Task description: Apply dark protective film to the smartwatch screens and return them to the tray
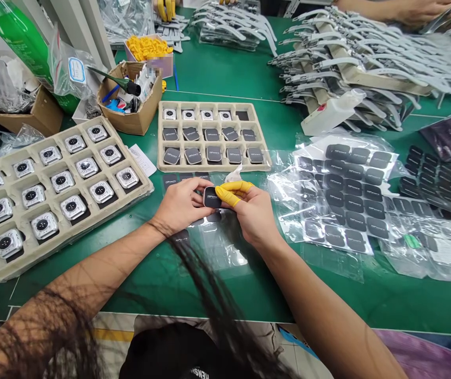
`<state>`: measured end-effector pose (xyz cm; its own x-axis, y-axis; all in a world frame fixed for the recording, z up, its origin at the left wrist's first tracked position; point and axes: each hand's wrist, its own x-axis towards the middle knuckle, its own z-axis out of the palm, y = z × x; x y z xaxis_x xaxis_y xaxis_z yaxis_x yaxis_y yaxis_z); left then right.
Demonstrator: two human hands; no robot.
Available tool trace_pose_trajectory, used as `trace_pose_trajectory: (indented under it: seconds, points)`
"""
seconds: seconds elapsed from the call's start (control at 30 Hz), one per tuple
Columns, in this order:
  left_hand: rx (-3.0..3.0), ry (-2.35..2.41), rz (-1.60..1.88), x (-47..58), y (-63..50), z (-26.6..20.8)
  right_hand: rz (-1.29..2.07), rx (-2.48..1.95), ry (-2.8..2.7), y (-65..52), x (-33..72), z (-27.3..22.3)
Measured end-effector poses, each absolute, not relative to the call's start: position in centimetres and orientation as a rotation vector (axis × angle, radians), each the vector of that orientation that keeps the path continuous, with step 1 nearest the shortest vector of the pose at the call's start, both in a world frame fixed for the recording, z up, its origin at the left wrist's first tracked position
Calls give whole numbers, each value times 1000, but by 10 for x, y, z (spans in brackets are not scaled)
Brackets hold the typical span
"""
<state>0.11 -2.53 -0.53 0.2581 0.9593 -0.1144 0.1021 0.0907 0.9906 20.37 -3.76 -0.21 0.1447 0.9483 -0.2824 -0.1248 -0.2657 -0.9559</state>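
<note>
My left hand (180,205) grips a square smartwatch body (211,198) by its left side, its black lettered face turned up. Yellow finger cots cover the thumb and forefinger of my right hand (256,213), which pinch the watch's right edge. Beneath both hands lies a clear sheet of black stickers (182,237). Just beyond them, a beige tray (213,169) holds several watch bodies, the nearer two rows with dark faces up and the back row with sensor sides up. Its back right compartment has no watch in it.
At left, another tray (102,213) holds several silver watch bodies. Sticker sheets (353,195) cover the right. Behind stand a white bottle (331,111), piled grey watch straps (351,58), a cardboard box (146,116) of tools and yellow finger cots (149,47). Another person's hand (414,10) shows at top right.
</note>
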Motion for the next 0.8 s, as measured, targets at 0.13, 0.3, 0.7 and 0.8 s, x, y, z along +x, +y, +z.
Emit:
trace_pose_trajectory:
  seconds: [0.13,0.3,0.7,0.8]
  points:
    - [1336,1120,896,1,-25,-8,1329,-1395,-825,-37,203,-2]
    - [1406,1107,922,1,-25,-15,1327,-1390,-853,-36,204,-5]
    - [1461,1104,952,-1,-24,-20,1304,-1382,-893,-38,201,-10]
    - [1453,1090,963,-1,-23,-20,1284,-1393,-903,-38,199,-11]
